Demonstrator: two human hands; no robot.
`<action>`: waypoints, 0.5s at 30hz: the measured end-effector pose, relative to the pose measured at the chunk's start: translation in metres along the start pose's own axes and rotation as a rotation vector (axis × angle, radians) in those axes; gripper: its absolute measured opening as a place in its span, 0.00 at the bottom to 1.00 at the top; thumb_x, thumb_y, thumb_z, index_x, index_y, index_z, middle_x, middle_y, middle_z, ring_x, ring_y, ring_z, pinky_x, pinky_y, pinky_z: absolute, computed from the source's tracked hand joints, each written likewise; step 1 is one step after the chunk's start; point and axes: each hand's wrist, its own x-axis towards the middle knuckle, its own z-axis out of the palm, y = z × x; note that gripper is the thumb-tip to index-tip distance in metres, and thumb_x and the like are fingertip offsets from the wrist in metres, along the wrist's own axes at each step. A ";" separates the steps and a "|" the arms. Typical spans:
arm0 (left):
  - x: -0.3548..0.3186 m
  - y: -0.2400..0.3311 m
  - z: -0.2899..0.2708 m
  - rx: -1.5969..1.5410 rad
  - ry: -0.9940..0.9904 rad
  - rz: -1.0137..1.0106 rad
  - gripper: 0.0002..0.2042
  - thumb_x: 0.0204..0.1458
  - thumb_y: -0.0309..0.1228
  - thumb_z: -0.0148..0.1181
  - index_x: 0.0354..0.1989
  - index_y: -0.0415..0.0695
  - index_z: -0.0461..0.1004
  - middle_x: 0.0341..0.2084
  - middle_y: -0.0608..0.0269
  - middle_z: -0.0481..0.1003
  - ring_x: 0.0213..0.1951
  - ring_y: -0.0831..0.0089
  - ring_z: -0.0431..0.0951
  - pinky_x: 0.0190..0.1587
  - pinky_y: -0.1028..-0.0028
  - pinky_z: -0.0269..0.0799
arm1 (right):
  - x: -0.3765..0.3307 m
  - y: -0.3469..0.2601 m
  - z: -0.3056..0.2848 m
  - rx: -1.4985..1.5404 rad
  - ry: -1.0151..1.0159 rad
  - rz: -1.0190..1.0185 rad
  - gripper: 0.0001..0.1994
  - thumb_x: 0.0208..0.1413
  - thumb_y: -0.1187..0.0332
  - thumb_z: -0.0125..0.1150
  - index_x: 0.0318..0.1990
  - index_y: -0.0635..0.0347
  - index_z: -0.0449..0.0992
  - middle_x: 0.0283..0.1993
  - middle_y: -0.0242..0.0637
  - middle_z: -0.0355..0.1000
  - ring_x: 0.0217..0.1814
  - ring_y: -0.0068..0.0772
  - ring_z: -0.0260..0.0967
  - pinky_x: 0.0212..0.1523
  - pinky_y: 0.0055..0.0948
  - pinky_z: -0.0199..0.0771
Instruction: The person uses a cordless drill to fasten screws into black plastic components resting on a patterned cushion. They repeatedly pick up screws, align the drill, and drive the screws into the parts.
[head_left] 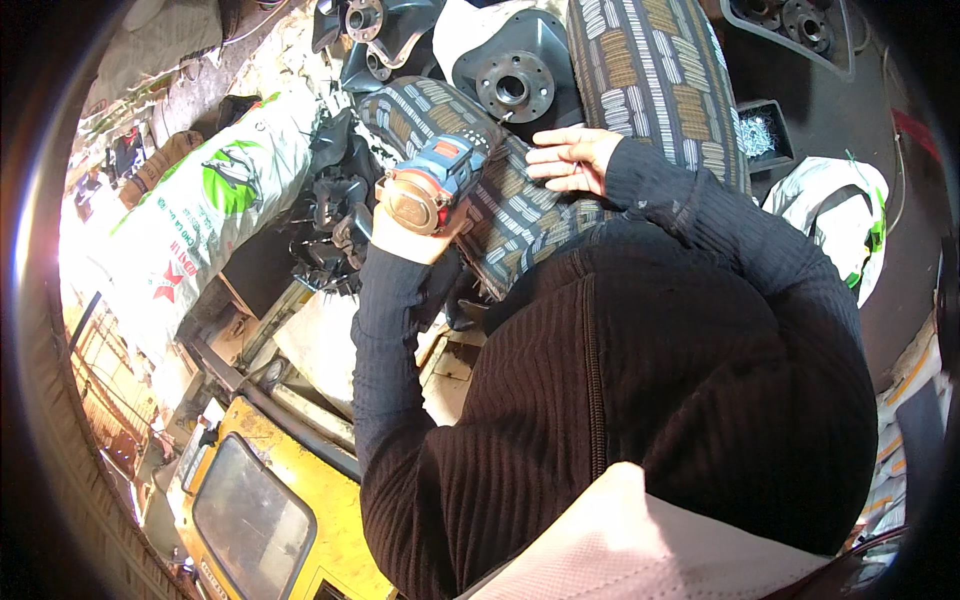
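Note:
My left hand (410, 238) is wrapped round a blue and red cordless drill (440, 172), which points away from me toward a black part with a round metal flange (514, 86). The drill's front end is hard to make out against the patterned cloth. My right hand (576, 160) is held just below that flange, fingers stretched out and slightly apart, with nothing in it. Under both hands lies the patterned cloth (530, 210) covering my legs or a seat, I cannot tell which.
Several black flanged parts (365, 20) stand at the far side. Shiny black pieces (335, 200) are heaped to the left, beside a white and green sack (220, 190). A dark tray of small screws (765, 135) and a white bag (835, 215) are at the right. A yellow machine (345, 530) stands lower left.

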 end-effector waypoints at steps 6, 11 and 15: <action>0.015 -0.006 -0.002 0.077 -0.096 0.033 0.13 0.38 0.26 0.60 0.36 0.46 0.73 0.31 0.59 0.74 0.33 0.60 0.75 0.35 0.67 0.71 | -0.017 -0.010 -0.004 -0.040 -0.218 -0.044 0.18 0.58 0.71 0.47 0.55 0.65 0.62 0.52 0.42 0.68 0.49 0.29 0.69 0.39 0.24 0.76; 0.029 0.006 -0.008 0.199 -0.170 0.123 0.14 0.40 0.28 0.58 0.40 0.47 0.72 0.35 0.59 0.73 0.37 0.57 0.73 0.40 0.64 0.69 | -0.004 -0.017 -0.004 -0.028 -0.170 0.064 0.21 0.51 0.76 0.40 0.54 0.67 0.64 0.47 0.39 0.70 0.41 0.26 0.70 0.34 0.22 0.76; 0.034 0.018 -0.017 0.229 -0.271 0.127 0.21 0.39 0.30 0.60 0.46 0.45 0.69 0.43 0.56 0.70 0.48 0.54 0.68 0.51 0.60 0.62 | 0.001 -0.019 -0.001 -0.028 -0.097 0.102 0.23 0.46 0.76 0.37 0.53 0.66 0.66 0.40 0.36 0.70 0.33 0.23 0.68 0.30 0.21 0.74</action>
